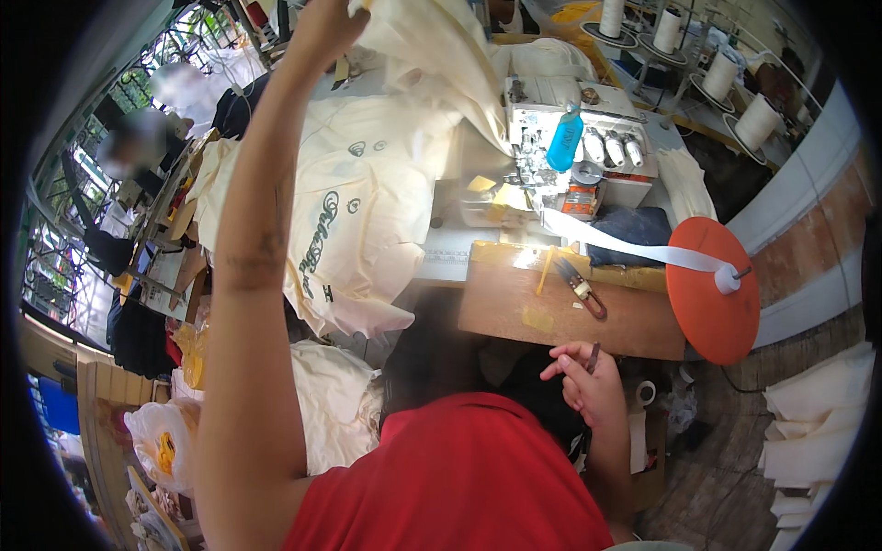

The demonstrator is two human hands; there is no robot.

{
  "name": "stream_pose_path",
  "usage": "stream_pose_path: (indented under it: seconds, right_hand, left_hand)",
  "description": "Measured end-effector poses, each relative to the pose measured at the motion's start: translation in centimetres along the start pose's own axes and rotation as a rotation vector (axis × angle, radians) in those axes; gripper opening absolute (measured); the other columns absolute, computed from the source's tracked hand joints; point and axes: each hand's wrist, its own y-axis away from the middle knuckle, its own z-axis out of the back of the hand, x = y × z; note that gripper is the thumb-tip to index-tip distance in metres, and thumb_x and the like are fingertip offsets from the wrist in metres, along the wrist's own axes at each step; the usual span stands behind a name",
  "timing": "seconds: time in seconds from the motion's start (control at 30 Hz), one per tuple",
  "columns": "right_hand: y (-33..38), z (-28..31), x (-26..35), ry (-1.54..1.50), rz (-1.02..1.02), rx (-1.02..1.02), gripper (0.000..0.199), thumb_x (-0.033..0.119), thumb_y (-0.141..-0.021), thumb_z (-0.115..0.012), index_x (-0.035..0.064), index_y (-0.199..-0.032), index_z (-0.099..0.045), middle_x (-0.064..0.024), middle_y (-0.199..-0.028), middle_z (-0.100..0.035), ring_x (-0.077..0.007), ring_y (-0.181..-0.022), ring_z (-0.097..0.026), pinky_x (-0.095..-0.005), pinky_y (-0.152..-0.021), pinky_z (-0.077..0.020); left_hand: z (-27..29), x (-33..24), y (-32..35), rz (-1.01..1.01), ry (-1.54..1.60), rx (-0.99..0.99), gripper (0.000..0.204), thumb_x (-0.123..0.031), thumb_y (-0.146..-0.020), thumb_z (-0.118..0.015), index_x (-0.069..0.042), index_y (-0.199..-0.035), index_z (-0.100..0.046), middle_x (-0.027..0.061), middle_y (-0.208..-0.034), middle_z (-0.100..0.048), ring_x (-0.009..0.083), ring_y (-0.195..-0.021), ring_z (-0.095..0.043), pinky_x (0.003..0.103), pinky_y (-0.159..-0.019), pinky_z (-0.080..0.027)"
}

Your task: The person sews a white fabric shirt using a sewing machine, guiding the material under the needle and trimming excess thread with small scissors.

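My left hand [329, 32] is raised at the far upper left, closed on a cream cloth [423, 41] that hangs down toward the sewing machine. Below it, another cream cloth piece [367, 184] with dark printed marks is spread over the table. Near my red shirt, my right hand [585, 381] is closed around a thin dark stick-like thing [594, 354], too small to name. Just beyond that hand, thread snips [582, 286] lie on a brown board [496, 303]. The sewing machine [542, 119] has a blue bottle [565, 140] on it.
An orange disc reel [712, 303] feeds white tape [634, 243] toward the machine. Thread cones [758, 122] stand at the far right. Cream cloth [335, 395] hangs below the table at left, beside a plastic bag [161, 441]. Folded cream cloths [818, 413] are stacked at right.
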Motion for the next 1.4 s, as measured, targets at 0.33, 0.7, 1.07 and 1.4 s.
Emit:
stream_pose_path:
  seconds: [0.33,0.7,1.07,1.4]
  right_hand:
    - [-0.5,0.6,-2.3,0.156,-0.013,-0.01,0.025,0.016,-0.104,-0.053,-0.006,-0.102,-0.064,-0.0175,-0.075,-0.066,-0.0045,-0.039,-0.038,-0.0203,-0.038,-0.0316]
    - [-0.5,-5.3,-1.3,0.25,0.097,0.128,0.037,0.027,-0.108,-0.049,-0.0024,-0.097,-0.069,-0.009,-0.075,-0.068,-0.0029,-0.051,-0.044,-0.0196,-0.048,-0.0354]
    - [-4.4,-9.9,3.1,0.647,0.334,-0.118,0.031,0.027,-0.095,-0.07,-0.0017,-0.106,-0.067,-0.0052,-0.08,-0.067,-0.0099,-0.067,-0.057,-0.025,-0.062,-0.0451]
    - [-20.1,-19.9,18.4,0.671,0.982,-0.35,0.036,0.03,-0.085,-0.082,-0.0015,-0.079,-0.066,-0.0011,-0.065,-0.059,-0.0119,-0.059,-0.048,-0.0313,-0.06,-0.0439]
  left_hand:
    - [10.9,-15.4,25.4,0.758,0.316,0.372,0.013,-0.007,-0.084,-0.073,-0.002,-0.096,-0.072,0.0114,-0.091,-0.07,0.0242,-0.08,-0.069,0.032,-0.069,-0.053]
    - [3.9,-15.2,23.3,0.368,0.265,0.289,0.015,-0.019,-0.086,-0.073,-0.006,-0.092,-0.069,0.0127,-0.088,-0.067,0.0304,-0.087,-0.065,0.041,-0.077,-0.052]
    - [-0.3,-7.2,10.3,0.213,0.976,0.806,0.02,-0.017,-0.092,-0.072,-0.005,-0.105,-0.062,-0.0026,-0.086,-0.064,0.0076,-0.081,-0.058,0.028,-0.074,-0.047]
    - [7.8,-7.0,-4.3,0.214,0.585,0.616,0.022,-0.026,-0.099,-0.067,-0.005,-0.102,-0.071,-0.0018,-0.079,-0.069,0.01,-0.07,-0.058,0.03,-0.066,-0.049]
